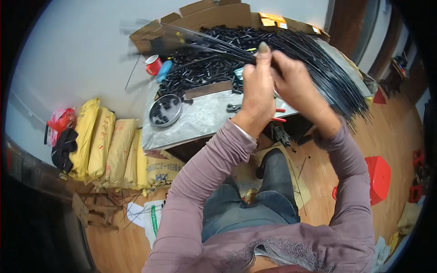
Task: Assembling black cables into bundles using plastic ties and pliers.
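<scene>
Sleeves (218, 182), mauve, rise from the lower edge toward the table (200, 120). Left hand (258, 88) and right hand (291, 82) meet above its near edge, both clamped on a bundle of thin black rods (327, 73) that fans out past the table's right side. Metal bowl (165, 110) sits on the table's left end; red cup (153, 64) behind it. Yellow sacks (107, 148) lie left of the table.
</scene>
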A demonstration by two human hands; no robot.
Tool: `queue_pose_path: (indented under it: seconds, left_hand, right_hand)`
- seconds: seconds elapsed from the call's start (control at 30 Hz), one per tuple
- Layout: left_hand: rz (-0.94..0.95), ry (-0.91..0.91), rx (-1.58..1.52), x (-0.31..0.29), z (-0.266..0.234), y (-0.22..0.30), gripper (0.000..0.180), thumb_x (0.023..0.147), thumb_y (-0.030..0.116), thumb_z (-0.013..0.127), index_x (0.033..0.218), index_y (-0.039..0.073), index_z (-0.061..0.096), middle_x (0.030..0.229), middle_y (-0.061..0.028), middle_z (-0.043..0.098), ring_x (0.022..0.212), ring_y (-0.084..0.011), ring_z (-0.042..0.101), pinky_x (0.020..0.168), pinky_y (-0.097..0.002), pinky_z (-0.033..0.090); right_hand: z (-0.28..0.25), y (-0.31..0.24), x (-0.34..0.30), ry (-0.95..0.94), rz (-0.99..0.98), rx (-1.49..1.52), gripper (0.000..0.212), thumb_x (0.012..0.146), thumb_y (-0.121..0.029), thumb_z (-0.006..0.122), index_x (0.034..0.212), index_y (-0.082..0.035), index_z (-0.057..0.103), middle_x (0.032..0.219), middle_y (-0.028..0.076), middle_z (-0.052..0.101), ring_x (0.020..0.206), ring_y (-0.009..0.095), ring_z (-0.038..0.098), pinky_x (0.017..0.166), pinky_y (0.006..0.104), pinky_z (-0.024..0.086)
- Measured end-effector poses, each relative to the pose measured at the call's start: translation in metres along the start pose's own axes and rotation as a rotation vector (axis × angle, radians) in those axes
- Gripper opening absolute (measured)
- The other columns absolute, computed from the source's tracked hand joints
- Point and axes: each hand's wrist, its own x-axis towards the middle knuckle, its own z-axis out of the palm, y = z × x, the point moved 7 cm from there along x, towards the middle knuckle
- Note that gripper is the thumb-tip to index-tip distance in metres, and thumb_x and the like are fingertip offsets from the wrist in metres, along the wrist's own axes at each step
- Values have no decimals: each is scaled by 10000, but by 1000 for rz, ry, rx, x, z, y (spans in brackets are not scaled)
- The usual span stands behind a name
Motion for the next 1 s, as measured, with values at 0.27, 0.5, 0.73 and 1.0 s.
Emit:
queue_pose_path:
  seconds: [0.27,0.5,0.73,1.0]
  left_hand:
    - [246,-79,224,36,-32,124,341,955,321,540,873,-9,560,566,16,425,456,-98,423,442,-260,377]
    - [382,-188,416,49,-15,199,310,944,311,565,876,9,579,600,1,511,489,-103,495,461,-254,409]
    - [58,94,465,45,-141,103,519,943,489,495,1113,2,551,876,-85,632,735,-206,654,628,-328,527]
    - [-34,-204,-112,48,-108,142,626,967,554,313,1140,-20,495,1026,-201,630,912,-338,658,765,-438,574]
  right_hand:
    - [122,-21,-31,-426,362,844,252,963,-194,462,811,-10,543,562,-6,477,470,91,481,448,249,396]
    - [147,-53,46,-191,163,933,212,966,-166,452,860,-14,555,597,20,503,503,100,486,479,263,422]
    - [244,14,-21,-320,291,669,183,948,-169,501,865,-15,556,595,26,537,527,103,520,485,271,424]
    - [158,-52,-18,-445,550,1368,354,983,-348,494,1023,-4,569,598,-23,415,416,70,342,373,230,302]
